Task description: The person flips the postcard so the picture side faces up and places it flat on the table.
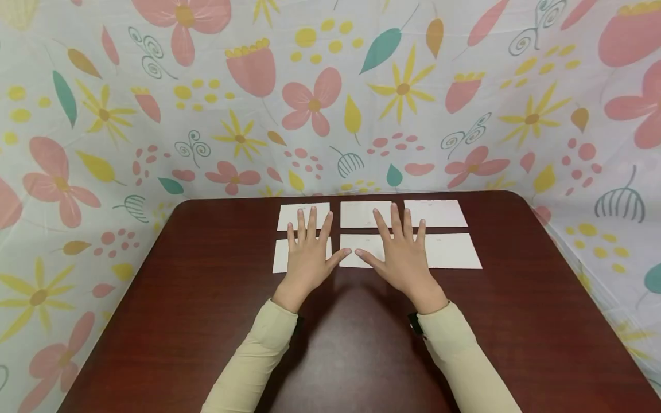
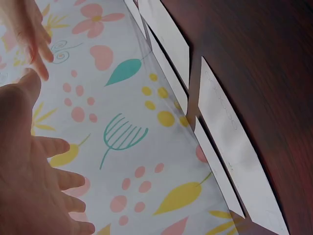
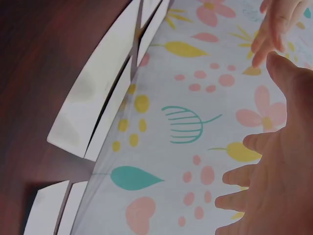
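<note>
Several white paper cards lie in two rows on the dark table, among them a back-left card (image 1: pixel 289 215), a back-right card (image 1: pixel 436 213) and a front-right card (image 1: pixel 454 251). Over the left cards is my left hand (image 1: pixel 308 261), its fingers straight and spread. My right hand (image 1: pixel 405 261) mirrors it over the middle and right cards, thumb pointing toward the left thumb with a small gap. Both hands hold nothing and appear raised, with shadows below them. Faint marks show on one card (image 2: pixel 220 112) in the left wrist view. Parts of the front cards are hidden behind the hands.
The reddish-brown table (image 1: pixel 206 321) has rounded far corners. A white floral cloth (image 1: pixel 320 46) hangs behind it and along both sides, close to the back cards. Dark bands show at both cuffs, such as the right wrist band (image 1: pixel 415 324).
</note>
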{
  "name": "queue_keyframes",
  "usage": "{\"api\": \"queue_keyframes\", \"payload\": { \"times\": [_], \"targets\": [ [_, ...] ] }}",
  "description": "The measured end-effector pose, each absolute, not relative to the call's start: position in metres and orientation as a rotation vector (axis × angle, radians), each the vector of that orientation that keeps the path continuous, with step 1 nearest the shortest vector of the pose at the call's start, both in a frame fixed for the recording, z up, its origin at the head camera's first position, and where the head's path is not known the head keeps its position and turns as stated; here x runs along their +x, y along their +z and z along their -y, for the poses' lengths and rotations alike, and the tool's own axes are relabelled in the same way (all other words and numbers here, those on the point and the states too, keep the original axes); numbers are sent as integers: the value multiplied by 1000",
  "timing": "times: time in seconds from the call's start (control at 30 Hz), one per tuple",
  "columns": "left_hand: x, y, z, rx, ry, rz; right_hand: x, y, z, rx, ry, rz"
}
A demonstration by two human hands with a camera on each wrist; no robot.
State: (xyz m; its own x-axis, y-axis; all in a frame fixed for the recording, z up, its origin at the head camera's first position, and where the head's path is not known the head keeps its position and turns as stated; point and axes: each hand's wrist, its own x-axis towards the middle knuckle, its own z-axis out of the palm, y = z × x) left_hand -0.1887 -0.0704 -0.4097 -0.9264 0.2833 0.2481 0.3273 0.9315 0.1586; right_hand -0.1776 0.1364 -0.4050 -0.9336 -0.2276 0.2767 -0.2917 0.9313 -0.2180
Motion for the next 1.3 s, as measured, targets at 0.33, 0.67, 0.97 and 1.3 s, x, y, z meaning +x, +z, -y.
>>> {"api": "queue_keyframes", "payload": {
  "times": [0.33,0.67,0.97,1.3],
  "targets": [
    [-190,-404,83,-466,-408,2787,-182,-395,-126,459,400,2791],
    [-195,-398,106,-430,-575,2693,-186,-389,-112,549,540,2797],
    [-195,-397,121,-377,-791,2683,-193,-394,-95,671,732,2739],
    [-199,-406,135,-274,-1038,2724,-200,-406,-71,667,1065,2794]
  ]
}}
